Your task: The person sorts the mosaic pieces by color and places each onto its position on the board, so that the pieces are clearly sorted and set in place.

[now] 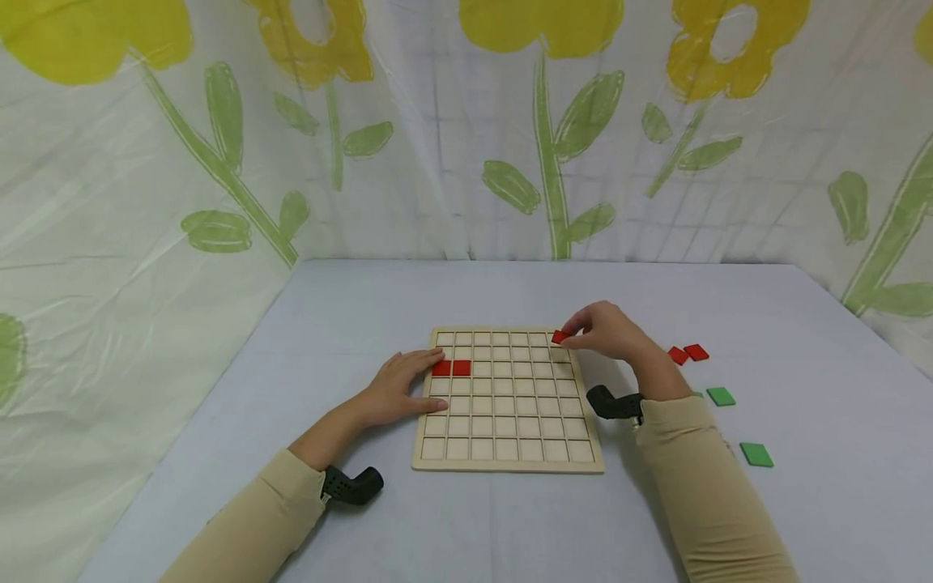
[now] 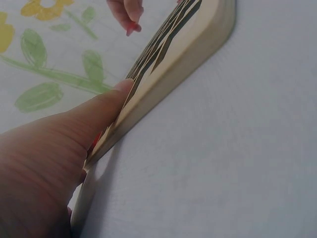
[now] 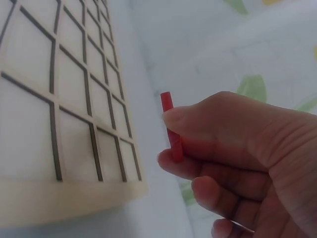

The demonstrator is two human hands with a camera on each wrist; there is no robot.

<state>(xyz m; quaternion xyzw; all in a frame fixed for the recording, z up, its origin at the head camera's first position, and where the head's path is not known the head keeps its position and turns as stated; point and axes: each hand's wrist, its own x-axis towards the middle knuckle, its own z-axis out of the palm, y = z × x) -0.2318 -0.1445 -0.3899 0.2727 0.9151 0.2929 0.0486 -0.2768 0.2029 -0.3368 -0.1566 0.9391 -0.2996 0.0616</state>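
Right hand (image 1: pixel 603 332) pinches a tile (image 1: pixel 560 337) (best levelled before lowering); left hand (image 1: pixel 394 390), fingers relaxed, rests on the board (image 1: pixel 508 466).

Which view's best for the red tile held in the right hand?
Right wrist: the red tile is large and edge-on there, pinched in the right hand. Head shows it small, by the far right corner of the board. Left wrist catches only a small blurry red bit.

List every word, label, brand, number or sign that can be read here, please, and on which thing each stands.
None: no readable text shows on the grid board, red tiles, green tiles or flowered backdrop.
Any marking on the black wrist devices would be too small to read.
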